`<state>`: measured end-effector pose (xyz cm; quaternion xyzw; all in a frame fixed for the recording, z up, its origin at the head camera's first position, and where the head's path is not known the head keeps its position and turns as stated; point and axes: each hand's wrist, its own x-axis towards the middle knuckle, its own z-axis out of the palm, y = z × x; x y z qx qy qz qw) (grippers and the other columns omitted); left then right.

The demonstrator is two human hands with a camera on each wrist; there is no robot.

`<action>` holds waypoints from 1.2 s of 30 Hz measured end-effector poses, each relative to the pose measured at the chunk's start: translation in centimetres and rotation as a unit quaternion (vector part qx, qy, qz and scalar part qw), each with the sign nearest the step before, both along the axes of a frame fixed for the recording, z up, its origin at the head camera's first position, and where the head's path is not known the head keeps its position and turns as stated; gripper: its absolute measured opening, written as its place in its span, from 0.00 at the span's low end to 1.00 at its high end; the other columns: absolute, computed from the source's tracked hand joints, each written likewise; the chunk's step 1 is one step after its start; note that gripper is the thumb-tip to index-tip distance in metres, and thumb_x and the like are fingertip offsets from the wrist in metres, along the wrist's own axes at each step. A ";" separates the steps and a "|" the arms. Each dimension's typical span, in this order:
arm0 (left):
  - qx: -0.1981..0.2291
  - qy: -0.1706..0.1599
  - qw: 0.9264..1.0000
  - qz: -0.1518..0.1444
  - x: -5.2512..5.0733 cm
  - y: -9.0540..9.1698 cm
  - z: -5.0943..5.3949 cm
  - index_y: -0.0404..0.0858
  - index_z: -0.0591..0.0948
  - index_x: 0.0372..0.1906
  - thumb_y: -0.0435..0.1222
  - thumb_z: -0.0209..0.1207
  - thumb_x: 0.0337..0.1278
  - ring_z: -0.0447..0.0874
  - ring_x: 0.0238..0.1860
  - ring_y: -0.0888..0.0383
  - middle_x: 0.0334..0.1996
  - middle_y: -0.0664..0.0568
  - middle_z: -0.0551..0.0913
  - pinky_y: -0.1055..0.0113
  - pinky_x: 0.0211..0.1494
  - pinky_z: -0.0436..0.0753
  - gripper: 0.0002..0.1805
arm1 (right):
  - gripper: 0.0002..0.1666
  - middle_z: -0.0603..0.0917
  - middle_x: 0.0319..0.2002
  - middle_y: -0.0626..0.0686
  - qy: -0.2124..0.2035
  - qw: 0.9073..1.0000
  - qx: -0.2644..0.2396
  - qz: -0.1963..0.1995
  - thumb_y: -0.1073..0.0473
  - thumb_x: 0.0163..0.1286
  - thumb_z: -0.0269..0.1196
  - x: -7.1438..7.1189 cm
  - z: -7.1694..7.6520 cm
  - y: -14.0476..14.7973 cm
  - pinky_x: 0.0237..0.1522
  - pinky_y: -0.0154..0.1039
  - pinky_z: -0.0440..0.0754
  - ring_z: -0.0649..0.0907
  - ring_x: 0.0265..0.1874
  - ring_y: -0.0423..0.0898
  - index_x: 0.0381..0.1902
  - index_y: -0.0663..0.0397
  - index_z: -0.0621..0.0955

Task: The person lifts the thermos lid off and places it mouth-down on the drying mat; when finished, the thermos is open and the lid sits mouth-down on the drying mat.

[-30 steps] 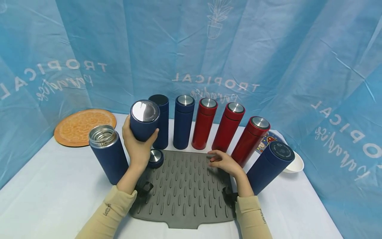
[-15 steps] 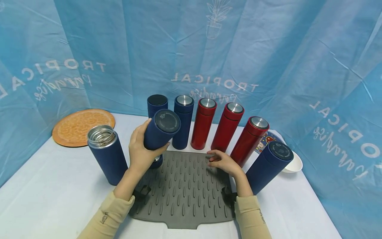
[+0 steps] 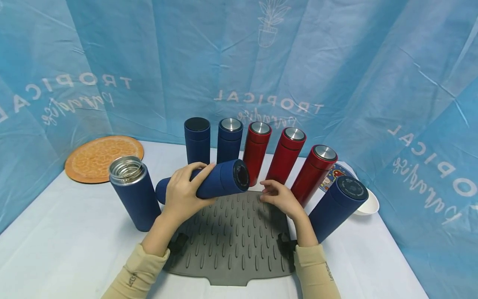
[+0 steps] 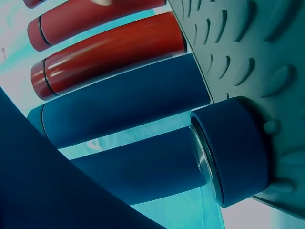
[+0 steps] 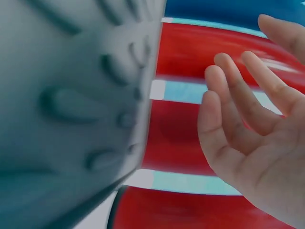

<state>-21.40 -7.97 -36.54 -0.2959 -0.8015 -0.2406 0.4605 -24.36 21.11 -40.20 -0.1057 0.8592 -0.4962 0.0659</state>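
My left hand (image 3: 185,192) grips a blue bottle (image 3: 219,179) that lies almost level above the grey ribbed mat (image 3: 228,245), its dark round end facing right. In the left wrist view that bottle (image 4: 52,176) fills the lower left, and a small blue cap (image 4: 233,150) sits on the mat. My right hand (image 3: 281,200) hovers over the mat's back right part, fingers loosely bent, holding nothing. The right wrist view shows the hand (image 5: 257,124) palm toward the camera, in front of red bottles (image 5: 176,136). An uncapped blue bottle (image 3: 136,199) stands left of my left hand.
Behind the mat stand two blue bottles (image 3: 198,143) and three red ones (image 3: 257,153). Another blue bottle (image 3: 332,211) stands right of my right forearm, by a white bowl (image 3: 369,205) and a patterned disc (image 3: 328,179). An orange round board (image 3: 101,160) lies back left.
The bottle in my left hand has tipped over from nearly end-on to almost level, its dark end moving right and down. My right hand has barely moved.
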 end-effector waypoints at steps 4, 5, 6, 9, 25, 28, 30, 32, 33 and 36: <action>-0.026 0.009 0.999 -0.017 -0.1 0.2 -0.1 0.46 0.73 0.58 0.41 0.78 0.14 0.77 0.44 0.43 0.46 0.42 0.78 0.48 0.48 0.75 0.49 | 0.22 0.80 0.43 0.56 0.030 0.999 -0.003 -0.034 0.59 0.62 0.62 0.7 1.4 -0.7 0.44 0.44 0.79 0.79 0.42 0.49 0.55 0.51 0.76; -0.034 0.010 0.999 -0.021 -0.1 0.3 -0.2 0.46 0.73 0.58 0.41 0.78 0.13 0.77 0.44 0.43 0.46 0.42 0.78 0.48 0.48 0.74 0.49 | 0.21 0.80 0.43 0.55 0.041 0.998 -0.006 -0.039 0.58 0.62 0.62 1.0 1.8 -0.9 0.44 0.44 0.79 0.80 0.42 0.49 0.54 0.50 0.76; -0.040 0.011 0.999 -0.025 -0.2 0.4 -0.2 0.46 0.73 0.58 0.42 0.79 0.13 0.77 0.45 0.43 0.46 0.42 0.78 0.48 0.49 0.74 0.49 | 0.20 0.80 0.42 0.54 0.053 0.998 -0.008 -0.043 0.57 0.63 0.61 1.3 2.2 -1.1 0.44 0.43 0.79 0.80 0.41 0.48 0.54 0.49 0.77; -0.059 0.020 0.998 -0.031 -0.3 0.8 -0.4 0.47 0.73 0.59 0.43 0.79 0.13 0.77 0.45 0.44 0.46 0.43 0.79 0.48 0.48 0.74 0.49 | 0.18 0.80 0.41 0.54 0.079 0.995 -0.021 -0.049 0.55 0.65 0.60 2.5 4.0 -1.9 0.44 0.42 0.78 0.80 0.40 0.48 0.53 0.50 0.77; -0.166 0.051 0.984 0.031 -0.4 2.2 -1.4 0.53 0.73 0.59 0.51 0.79 0.09 0.78 0.43 0.47 0.45 0.46 0.80 0.52 0.49 0.74 0.52 | 0.34 0.78 0.22 0.56 0.004 0.999 -0.006 -0.033 0.34 0.70 0.36 4.7 6.0 -4.5 0.24 0.37 0.73 0.79 0.22 0.51 0.56 0.51 0.69; -0.174 0.056 0.982 0.039 -0.5 2.3 -1.6 0.54 0.74 0.58 0.52 0.79 0.09 0.78 0.43 0.47 0.45 0.46 0.80 0.53 0.49 0.75 0.52 | 0.31 0.78 0.18 0.55 -0.009 0.999 0.012 -0.029 0.33 0.69 0.39 4.8 6.0 -4.8 0.23 0.39 0.75 0.78 0.19 0.51 0.55 0.50 0.66; -0.177 0.058 0.982 0.042 -0.5 2.3 -1.6 0.54 0.74 0.59 0.52 0.79 0.10 0.78 0.43 0.47 0.45 0.46 0.80 0.53 0.49 0.75 0.51 | 0.30 0.78 0.17 0.54 -0.011 0.999 0.020 -0.029 0.34 0.69 0.42 4.8 6.0 -5.0 0.23 0.41 0.77 0.78 0.17 0.51 0.56 0.49 0.64; -0.178 0.060 0.981 0.045 -0.5 2.3 -1.7 0.54 0.73 0.59 0.53 0.78 0.11 0.78 0.43 0.47 0.45 0.47 0.80 0.52 0.49 0.75 0.51 | 0.28 0.78 0.17 0.55 -0.011 1.000 0.011 -0.022 0.37 0.69 0.46 4.8 6.1 -5.0 0.23 0.41 0.79 0.78 0.17 0.51 0.56 0.49 0.63; -0.179 0.061 0.981 0.047 -0.5 2.2 -1.7 0.54 0.73 0.59 0.54 0.78 0.11 0.78 0.43 0.47 0.45 0.47 0.80 0.52 0.49 0.75 0.51 | 0.27 0.78 0.18 0.56 -0.013 1.000 -0.004 -0.014 0.39 0.70 0.47 4.8 6.1 -4.9 0.24 0.41 0.79 0.79 0.17 0.52 0.56 0.49 0.62; -0.179 0.066 0.980 0.053 -0.5 2.1 -1.6 0.55 0.72 0.60 0.55 0.78 0.12 0.78 0.43 0.47 0.45 0.48 0.80 0.50 0.48 0.75 0.51 | 0.24 0.78 0.27 0.60 -0.019 0.997 -0.070 0.016 0.46 0.70 0.50 4.6 6.0 -4.7 0.25 0.40 0.81 0.81 0.20 0.53 0.57 0.50 0.61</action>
